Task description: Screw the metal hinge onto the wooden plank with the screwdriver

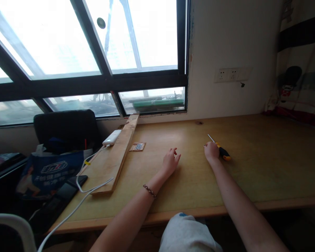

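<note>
Here, nearest first:
Lap: a knee in pale grey cloth (186, 232) is showing at the bottom edge, just under the desk's front rim.
Left arm: it is reaching forward from the lower left across the wooden desk (265, 168), wearing a braided bracelet (149, 191) at the wrist.
Left hand (170, 161): it is lying on the desktop palm down, fingers loosely spread and pointing away, gripping nothing.
Right arm: it is stretching in from the lower right, bare, straight to the wrist.
Right hand (211, 151): it is resting on the desk, fingers curled in loosely, closing on nothing that shows; its outer side is sitting just beside the tool's handle, and whether they are touching cannot be told.
Screwdriver (220, 149): it is lying flat on the desk at the right hand's far right side, yellow-and-black handle nearest the hand, thin metal shaft pointing away up-left.
Hinge (138, 146): a small metal one is lying flat, left of the left hand and well apart from it.
Plank (115, 159): it is lying slantwise beside the hinge, carrying a white power bank (111, 137) with a white cable (94, 185) trailing off the desk.
Far: a window (94, 42) and a wall socket strip (232, 74).
</note>
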Demonstrator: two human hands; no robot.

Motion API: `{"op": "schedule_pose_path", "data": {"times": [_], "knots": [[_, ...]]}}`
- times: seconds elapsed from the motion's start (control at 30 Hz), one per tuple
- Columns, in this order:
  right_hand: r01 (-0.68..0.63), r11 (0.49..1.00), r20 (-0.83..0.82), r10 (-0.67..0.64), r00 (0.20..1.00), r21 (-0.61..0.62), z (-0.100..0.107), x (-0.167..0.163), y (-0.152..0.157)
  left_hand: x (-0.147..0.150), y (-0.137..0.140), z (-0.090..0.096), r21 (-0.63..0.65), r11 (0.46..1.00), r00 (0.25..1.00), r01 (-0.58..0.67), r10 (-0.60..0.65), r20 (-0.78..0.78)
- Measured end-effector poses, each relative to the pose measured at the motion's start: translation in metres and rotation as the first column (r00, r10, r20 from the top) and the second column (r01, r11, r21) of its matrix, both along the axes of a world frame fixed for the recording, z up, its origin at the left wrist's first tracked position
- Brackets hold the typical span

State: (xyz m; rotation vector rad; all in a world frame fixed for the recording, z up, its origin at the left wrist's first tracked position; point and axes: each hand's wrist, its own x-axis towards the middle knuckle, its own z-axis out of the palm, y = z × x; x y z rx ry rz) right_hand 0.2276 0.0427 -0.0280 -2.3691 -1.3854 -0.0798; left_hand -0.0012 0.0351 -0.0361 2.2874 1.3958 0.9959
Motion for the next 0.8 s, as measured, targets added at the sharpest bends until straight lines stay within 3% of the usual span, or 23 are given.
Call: {"op": "schedule_pose_path", "data": {"times": [0.8], "knots": [[0.025,0.999,0.035,-0.026,0.999,0.029,0.001,0.0044,0.0007,-0.0005,-0.0038,0.0073,-0.003,1.0,1.0,0.002,-0.003,-0.031]]}}
